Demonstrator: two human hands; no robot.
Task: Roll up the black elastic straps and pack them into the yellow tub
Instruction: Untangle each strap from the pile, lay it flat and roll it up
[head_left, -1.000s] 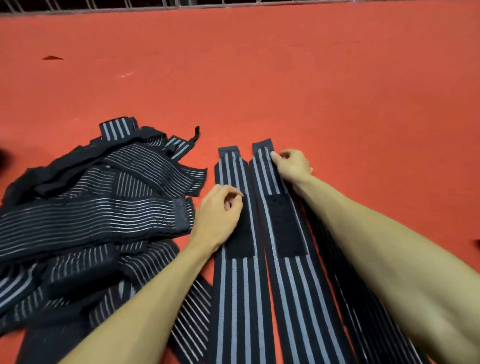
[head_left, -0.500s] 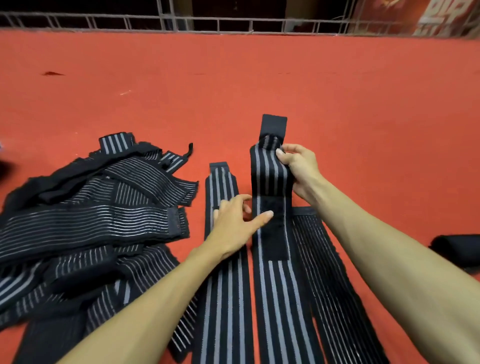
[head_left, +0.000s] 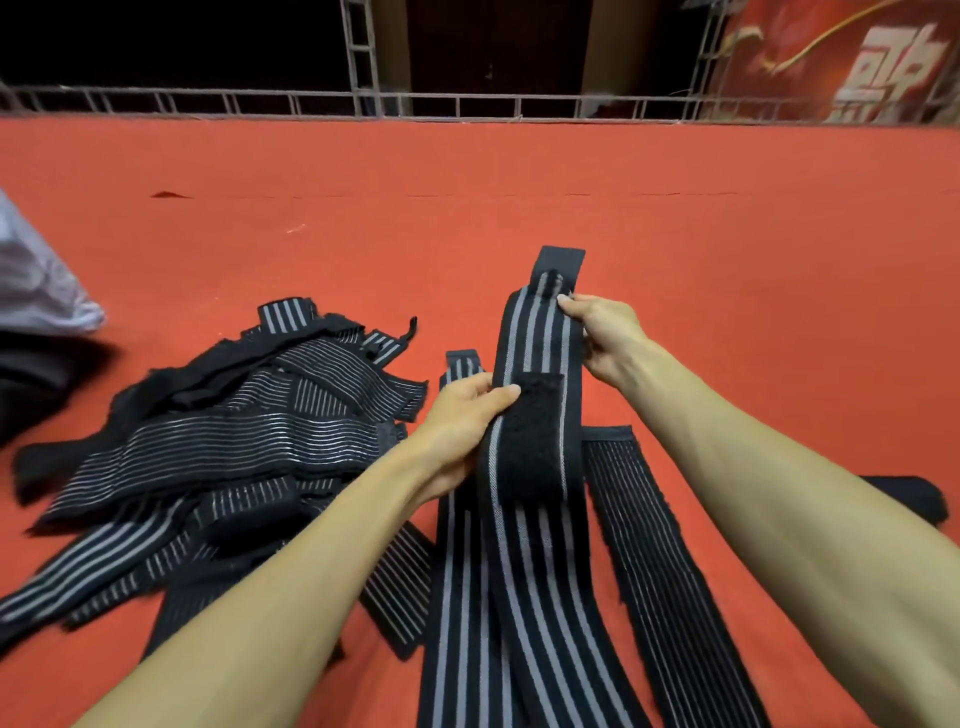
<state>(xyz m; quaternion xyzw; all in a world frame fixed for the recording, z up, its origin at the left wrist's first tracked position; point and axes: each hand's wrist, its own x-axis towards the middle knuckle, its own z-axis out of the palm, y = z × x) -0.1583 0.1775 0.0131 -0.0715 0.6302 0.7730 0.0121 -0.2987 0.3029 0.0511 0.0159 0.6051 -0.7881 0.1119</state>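
While left hand (head_left: 460, 418) pinches striped strap (head_left: 530, 343) edge, right hand (head_left: 608, 338) pinches its raised upper end.

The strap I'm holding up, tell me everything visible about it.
The strap is black woven elastic with grey lengthwise stripes, a black tab at its far end and a fuzzy black patch. Its far part is held above the red floor; the rest trails toward the camera. The left hand grips its left edge by the patch; the right hand pinches the right edge below the tab.
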